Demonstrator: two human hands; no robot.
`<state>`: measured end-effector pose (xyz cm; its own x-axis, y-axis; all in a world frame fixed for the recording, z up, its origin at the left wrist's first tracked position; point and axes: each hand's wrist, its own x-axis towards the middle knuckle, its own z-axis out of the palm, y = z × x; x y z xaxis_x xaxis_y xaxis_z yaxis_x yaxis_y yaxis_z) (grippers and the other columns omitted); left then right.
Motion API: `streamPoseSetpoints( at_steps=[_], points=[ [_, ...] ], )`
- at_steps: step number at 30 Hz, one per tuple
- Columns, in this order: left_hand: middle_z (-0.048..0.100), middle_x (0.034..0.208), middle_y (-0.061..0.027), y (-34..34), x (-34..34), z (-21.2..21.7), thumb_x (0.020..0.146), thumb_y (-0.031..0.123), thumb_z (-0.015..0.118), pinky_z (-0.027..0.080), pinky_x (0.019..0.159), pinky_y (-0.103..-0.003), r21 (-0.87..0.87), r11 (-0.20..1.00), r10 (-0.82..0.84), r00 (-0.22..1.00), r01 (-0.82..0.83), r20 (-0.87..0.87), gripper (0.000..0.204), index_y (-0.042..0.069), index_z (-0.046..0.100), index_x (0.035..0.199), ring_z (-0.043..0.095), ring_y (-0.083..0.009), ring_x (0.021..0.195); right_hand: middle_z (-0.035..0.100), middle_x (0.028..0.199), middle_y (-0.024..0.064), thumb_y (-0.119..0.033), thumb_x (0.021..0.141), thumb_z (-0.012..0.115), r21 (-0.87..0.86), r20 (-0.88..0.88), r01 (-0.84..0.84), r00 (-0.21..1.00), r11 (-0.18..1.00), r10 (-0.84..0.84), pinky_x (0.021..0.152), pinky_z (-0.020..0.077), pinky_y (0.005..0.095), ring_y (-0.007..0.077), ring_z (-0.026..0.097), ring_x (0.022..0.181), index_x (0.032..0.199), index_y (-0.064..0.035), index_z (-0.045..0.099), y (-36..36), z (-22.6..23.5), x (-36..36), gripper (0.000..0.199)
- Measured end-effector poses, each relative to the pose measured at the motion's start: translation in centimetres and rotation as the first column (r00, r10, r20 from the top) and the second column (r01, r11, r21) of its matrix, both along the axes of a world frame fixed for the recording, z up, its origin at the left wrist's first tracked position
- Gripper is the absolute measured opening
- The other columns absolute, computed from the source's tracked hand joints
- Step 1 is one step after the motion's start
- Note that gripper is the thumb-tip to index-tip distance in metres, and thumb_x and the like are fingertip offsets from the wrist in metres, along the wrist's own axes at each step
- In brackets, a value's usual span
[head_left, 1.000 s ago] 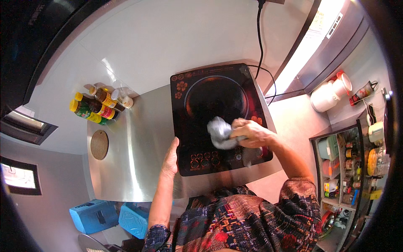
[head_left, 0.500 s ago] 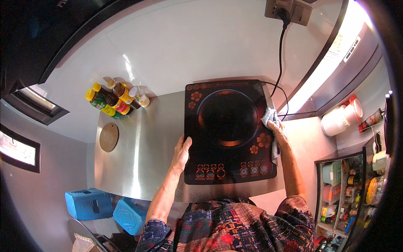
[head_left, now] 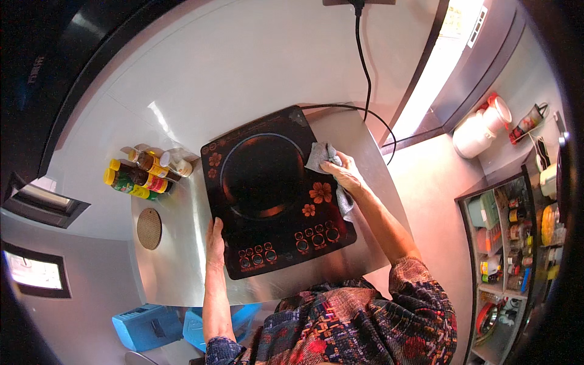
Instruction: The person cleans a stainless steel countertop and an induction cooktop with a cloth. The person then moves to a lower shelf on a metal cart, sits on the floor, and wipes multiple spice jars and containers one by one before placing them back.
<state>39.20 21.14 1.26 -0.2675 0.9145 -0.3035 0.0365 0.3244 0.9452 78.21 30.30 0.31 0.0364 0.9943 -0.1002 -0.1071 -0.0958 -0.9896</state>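
Observation:
A black induction cooktop (head_left: 267, 188) with orange flower prints and a ring of touch buttons lies on a steel counter (head_left: 176, 243). My left hand (head_left: 214, 242) rests flat against the cooktop's left front edge, holding nothing. My right hand (head_left: 342, 171) presses a grey cloth (head_left: 319, 156) onto the cooktop's right rear corner; part of the cloth hangs under my wrist along the right edge. A black power cord (head_left: 364, 73) runs from the back of the cooktop up to a wall socket.
Several spice bottles with yellow and white caps (head_left: 143, 171) stand at the counter's back left. A round brown trivet (head_left: 149, 228) lies left of the cooktop. Blue containers (head_left: 149, 325) sit below the counter's front; shelves with jars (head_left: 517, 243) stand at right.
My right hand with the cloth has moved from the middle of the cooktop out to its right rear corner. My left hand stays at the left edge.

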Motion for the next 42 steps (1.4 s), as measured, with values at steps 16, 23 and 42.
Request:
streamPoseSetpoints(
  at_steps=[16, 23, 42],
  points=[
    [0.046, 0.131, -0.0105, -6.7, 1.2, 2.4, 0.094, 0.041, 0.048, 0.03, 0.103, -0.031, -0.045, 0.999, 0.0, 0.998, 0.003, 0.057, 0.059, -0.004, 0.04, 0.132, 0.042, -0.0201, 0.119, 0.047, 0.126, 0.0147, -0.016, 0.07, 0.067, 0.399, 0.898, -0.508, 0.385, 0.763, -0.213, 0.092, 0.0361, 0.0465, 0.0354, 0.041, 0.119, 0.112, -0.0156, 0.058, -2.6, 1.2, 4.1, 0.043],
    [0.054, 0.12, -0.0086, -6.8, 1.8, 1.9, 0.091, 0.036, 0.055, 0.035, 0.097, -0.029, -0.011, 0.997, 0.077, 0.996, -0.077, 0.04, 0.053, -0.003, 0.049, 0.125, 0.048, -0.018, 0.108, 0.042, 0.127, 0.0137, -0.013, 0.074, 0.064, 0.423, 0.879, 0.257, 0.116, 0.869, -0.462, 0.087, 0.0351, 0.0498, 0.0342, 0.039, 0.117, 0.118, -0.0164, 0.056, 10.7, -2.6, 5.0, 0.044],
    [0.042, 0.137, -0.0086, -6.6, -1.1, -1.6, 0.096, 0.04, 0.047, 0.028, 0.107, -0.03, 0.09, 0.995, -0.074, 0.944, 0.047, 0.321, 0.06, -0.004, 0.038, 0.134, 0.04, -0.0184, 0.123, 0.04, 0.136, 0.0051, -0.018, 0.077, 0.061, 0.17, 0.959, -0.314, 0.272, 0.934, -0.083, 0.097, 0.0311, 0.0511, 0.0301, 0.035, 0.125, 0.11, -0.0275, 0.063, -10.3, 0.5, 5.4, 0.034]
  ],
)
